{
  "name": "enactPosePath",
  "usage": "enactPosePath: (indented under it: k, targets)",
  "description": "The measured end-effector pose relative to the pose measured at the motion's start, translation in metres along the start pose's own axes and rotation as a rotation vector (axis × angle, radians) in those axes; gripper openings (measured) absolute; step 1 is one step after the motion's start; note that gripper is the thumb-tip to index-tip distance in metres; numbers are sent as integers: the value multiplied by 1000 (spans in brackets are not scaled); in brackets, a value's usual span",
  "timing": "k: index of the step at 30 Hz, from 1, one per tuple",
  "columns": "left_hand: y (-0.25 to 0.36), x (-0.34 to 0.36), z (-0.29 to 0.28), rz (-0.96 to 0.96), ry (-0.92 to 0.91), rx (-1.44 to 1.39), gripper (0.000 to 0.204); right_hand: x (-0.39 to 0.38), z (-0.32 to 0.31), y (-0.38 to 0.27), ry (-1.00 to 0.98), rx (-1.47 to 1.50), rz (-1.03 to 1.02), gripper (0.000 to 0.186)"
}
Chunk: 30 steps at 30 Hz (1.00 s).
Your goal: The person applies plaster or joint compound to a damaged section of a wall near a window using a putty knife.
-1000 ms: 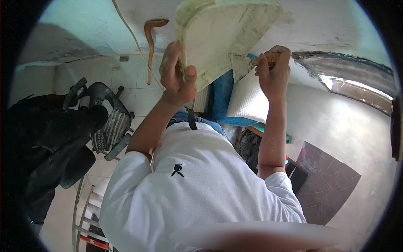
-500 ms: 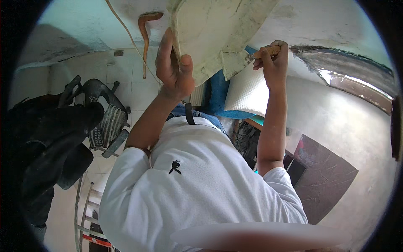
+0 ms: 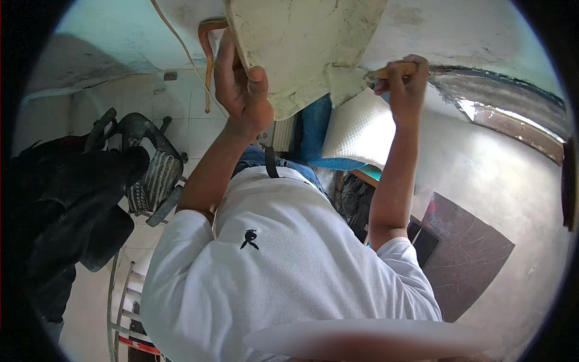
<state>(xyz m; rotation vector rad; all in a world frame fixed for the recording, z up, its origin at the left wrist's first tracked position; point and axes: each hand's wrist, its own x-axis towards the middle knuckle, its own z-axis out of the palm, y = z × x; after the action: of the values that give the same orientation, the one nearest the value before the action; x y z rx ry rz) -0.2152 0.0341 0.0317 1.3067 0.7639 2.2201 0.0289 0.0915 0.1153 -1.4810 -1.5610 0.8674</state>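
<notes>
My left hand (image 3: 244, 96) grips the left edge of a pale, cream-coloured board (image 3: 304, 51) smeared with residue, its thumb on the near face and its fingers mostly hidden behind. In my right hand (image 3: 407, 87) is a putty knife (image 3: 348, 83), the fingers wrapped round its wooden handle. The wide, flat blade is coated with pale paste and lies at the board's lower right edge. Whether the blade presses on the board or only overlaps it, I cannot tell.
Beyond the board is a stained pale wall (image 3: 446, 30) with a bent brown rod (image 3: 208, 60) and a thin cable. A dark chair (image 3: 154, 169) and a metal ladder (image 3: 123, 308) stand at left. White quilted material (image 3: 359, 130) lies below the knife; a brown panel (image 3: 467, 259) leans at right.
The board and my left hand have shifted left and slightly up. My right hand has moved a little right with the putty knife, and its blade has slid toward the right.
</notes>
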Motion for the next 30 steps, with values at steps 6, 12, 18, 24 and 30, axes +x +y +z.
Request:
enactPosePath:
  k: [6, 12, 18, 24, 30]
  targets:
    - [-8, -3, 2, 44, 69, 99, 70, -16, 20, 6, -163, 214, 78, 24]
    - [2, -3, -2, -41, 38, 38, 71, 3, -1, -1, -23, 72, 9, 23]
    - [-7, -2, -3, 48, 79, 110, 69, -10, 23, 2, -180, 145, 98, 23]
    - [-2, 4, -6, 65, 55, 15, 68, -7, 16, -8, -118, 100, -67, 27]
    - [-21, 3, -13, 39, 23, 168, 66, -36, 26, -39, -184, 55, -137, 31]
